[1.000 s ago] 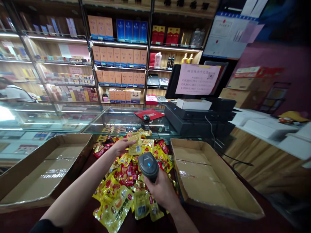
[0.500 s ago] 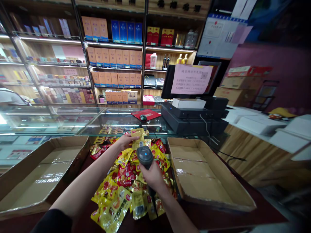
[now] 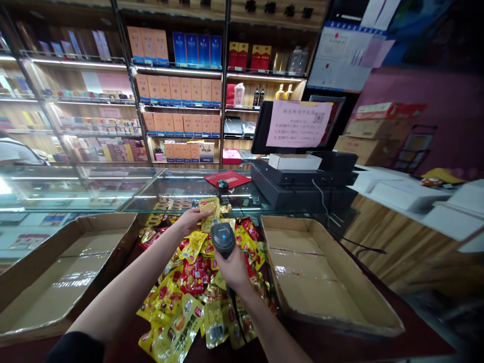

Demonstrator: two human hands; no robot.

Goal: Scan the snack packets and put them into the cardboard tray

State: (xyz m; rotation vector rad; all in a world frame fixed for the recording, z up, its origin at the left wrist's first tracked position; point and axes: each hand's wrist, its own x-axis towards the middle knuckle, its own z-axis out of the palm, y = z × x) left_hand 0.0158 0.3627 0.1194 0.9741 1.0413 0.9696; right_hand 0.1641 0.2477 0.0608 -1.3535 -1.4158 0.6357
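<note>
My left hand (image 3: 190, 221) pinches a yellow snack packet (image 3: 209, 207) by its edge, above the far part of the pile. Wrapped round the handle of a black barcode scanner (image 3: 223, 238) is my right hand (image 3: 233, 267). The scanner shows a small blue light, and its head is just in front of the held packet. Under both hands lies a heap of yellow and red packets (image 3: 193, 276) on the dark red table. A cable runs down from the scanner over the packets.
Shallow cardboard trays stand at the left (image 3: 75, 262) and right (image 3: 321, 272) of the pile. Behind are a glass counter (image 3: 181, 177), a red mat (image 3: 234, 178) with a mouse, and a monitor (image 3: 260, 128) above a black cash drawer (image 3: 298, 194). Stocked shelves line the wall.
My left hand and its packet have moved slightly left. The scanner in my right hand has shifted a little left and up, still facing the packet.
</note>
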